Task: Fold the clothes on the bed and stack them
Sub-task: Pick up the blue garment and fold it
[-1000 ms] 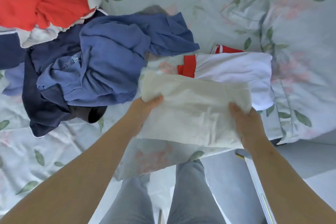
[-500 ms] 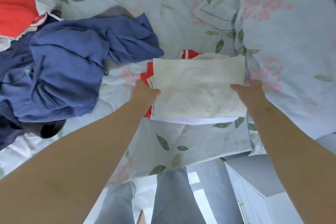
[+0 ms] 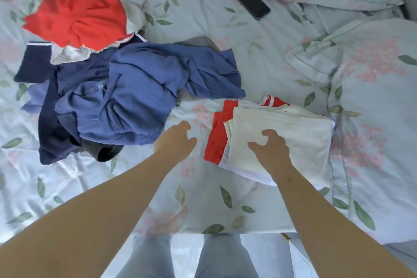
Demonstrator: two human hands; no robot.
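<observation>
Two hands hover — left hand [image 3: 174,142] beside, right hand [image 3: 270,149] over the stack [image 3: 302,133].

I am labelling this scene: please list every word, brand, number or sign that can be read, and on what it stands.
No text can be read.
blue shirt: a small pale mark, too blurred to read.
phone: dark screen, nothing written.

Two folded garments [image 3: 293,137]; one phone [image 3: 253,4]; one heap of unfolded clothes [image 3: 126,97].
</observation>
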